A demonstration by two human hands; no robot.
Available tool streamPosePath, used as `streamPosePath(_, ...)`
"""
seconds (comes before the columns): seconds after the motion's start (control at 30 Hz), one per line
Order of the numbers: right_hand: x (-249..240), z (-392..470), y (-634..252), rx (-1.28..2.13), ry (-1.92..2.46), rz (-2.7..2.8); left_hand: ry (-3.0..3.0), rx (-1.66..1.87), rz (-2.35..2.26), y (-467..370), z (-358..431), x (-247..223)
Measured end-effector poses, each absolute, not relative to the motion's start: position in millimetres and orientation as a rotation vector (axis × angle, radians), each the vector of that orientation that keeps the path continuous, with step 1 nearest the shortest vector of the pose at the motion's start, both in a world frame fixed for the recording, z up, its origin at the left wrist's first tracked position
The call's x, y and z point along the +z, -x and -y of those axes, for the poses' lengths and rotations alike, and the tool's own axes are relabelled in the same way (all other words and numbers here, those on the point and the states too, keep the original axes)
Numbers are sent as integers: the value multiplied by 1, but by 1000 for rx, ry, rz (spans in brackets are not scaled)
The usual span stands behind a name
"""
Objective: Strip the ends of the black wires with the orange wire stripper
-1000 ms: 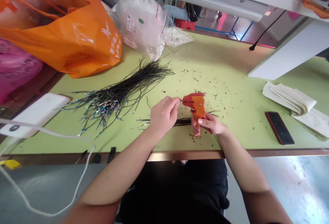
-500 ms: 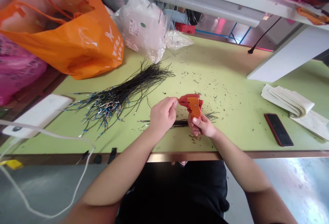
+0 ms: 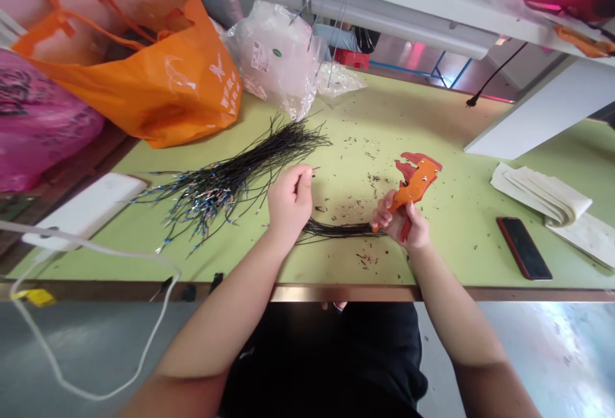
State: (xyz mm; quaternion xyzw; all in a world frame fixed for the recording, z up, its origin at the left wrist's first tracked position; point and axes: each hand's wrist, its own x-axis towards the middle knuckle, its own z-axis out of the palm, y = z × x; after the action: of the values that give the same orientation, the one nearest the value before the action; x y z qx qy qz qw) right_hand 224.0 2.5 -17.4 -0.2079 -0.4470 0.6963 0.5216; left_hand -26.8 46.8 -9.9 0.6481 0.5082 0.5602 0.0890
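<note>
My right hand (image 3: pixel 402 223) is wrapped round the handles of an orange and red wire stripper (image 3: pixel 414 181), whose jaws are apart and point up and left. My left hand (image 3: pixel 291 197) is closed in a pinch, with a short dark wire end (image 3: pixel 315 169) sticking out past the fingertips; the rest of that wire is mostly hidden. Between and below the hands lies a small bundle of black wires (image 3: pixel 339 231) on the table. To the left rests a large bunch of black wires (image 3: pixel 259 162) with blue and metal ends (image 3: pixel 202 197).
Black clippings (image 3: pixel 372 178) are scattered on the green table (image 3: pixel 446 226). A phone (image 3: pixel 523 248) and folded cloth (image 3: pixel 542 191) lie right. An orange bag (image 3: pixel 187 79), clear plastic bag (image 3: pixel 283 53) and white power strip (image 3: pixel 91 207) stand left. A white shelf support (image 3: pixel 538 107) rises at the back right.
The wire stripper has moved right, away from my left hand, and its jaws have opened. My left hand has shifted slightly left with the wire.
</note>
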Motion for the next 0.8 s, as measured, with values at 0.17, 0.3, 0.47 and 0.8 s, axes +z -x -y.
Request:
streamPosePath(0.17, -23, -4, -219, 1644, 644, 1152, -2165, 1505, -1436, 15, -36, -17)
streamPosePath(0.3, -32, -3, -212, 1618, 816, 1316, -2297, 1431, -1377, 7, -31, -20)
streamPosePath(0.47, -34, -6, -205, 1442, 1008, 1398, -2358, 1438, -1331, 5, -29, -19)
streamPosePath(0.8, -32, -1, -202, 1395, 1070, 1184, -2429, 1403, -1315, 1, -25, -19)
